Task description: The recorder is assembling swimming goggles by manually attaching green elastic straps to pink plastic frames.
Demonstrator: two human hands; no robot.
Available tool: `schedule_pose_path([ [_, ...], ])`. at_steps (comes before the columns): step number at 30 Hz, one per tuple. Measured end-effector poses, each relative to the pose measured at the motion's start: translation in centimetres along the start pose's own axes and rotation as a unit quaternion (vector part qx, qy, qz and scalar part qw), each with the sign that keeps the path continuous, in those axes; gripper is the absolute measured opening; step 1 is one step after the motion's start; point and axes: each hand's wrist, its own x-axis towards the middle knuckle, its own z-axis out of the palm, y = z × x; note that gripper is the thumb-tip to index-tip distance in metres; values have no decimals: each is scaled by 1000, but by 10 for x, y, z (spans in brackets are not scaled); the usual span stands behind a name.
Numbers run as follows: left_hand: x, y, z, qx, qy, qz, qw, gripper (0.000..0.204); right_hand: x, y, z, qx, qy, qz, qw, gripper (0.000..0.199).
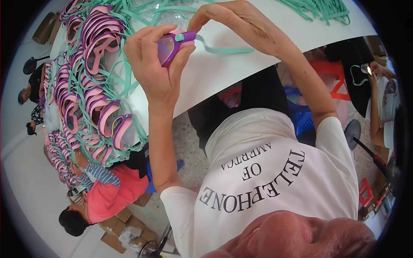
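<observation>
A pair of purple and pink swim goggles (171, 46) with a mint green side clip is gripped by my left hand (150, 60), its thumb below and fingers above the frame. My right hand (232, 19) is bent over from the right, with its fingers closed at the purple end of the goggles. Part of those fingertips is hidden. From that end a mint green strap (228, 50) curves out to the right, passing below my right hand.
A heap of similar goggles (92, 94) with tangled straps covers the left of the white table (189, 92). Loose mint straps (320, 10) lie at the far right, clear plastic bags (172, 18) at the back. A co-worker in pink (116, 189) sits left; another person's hands (376, 71) are at right.
</observation>
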Motion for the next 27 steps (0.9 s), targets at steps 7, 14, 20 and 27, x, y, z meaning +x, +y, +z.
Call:
schedule_pose_path([
  [7, -3, -15, -11, 52, -29, 38, 998, 37, 3, -8, -9, 225, -110, 105, 962, 64],
  [14, 3, -8, -7, 103, -45, 103, 988, 37, -2, -5, 1, 125, -131, 115, 977, 23],
  [20, 13, -9, -5, 70, -70, 245, 964, 30, -66, -47, -1, 80, -78, 61, 992, 27],
  [27, 26, 5, 49, -72, -51, 317, 944, 30, -76, -29, -52, -202, 42, -27, 978, 16],
])
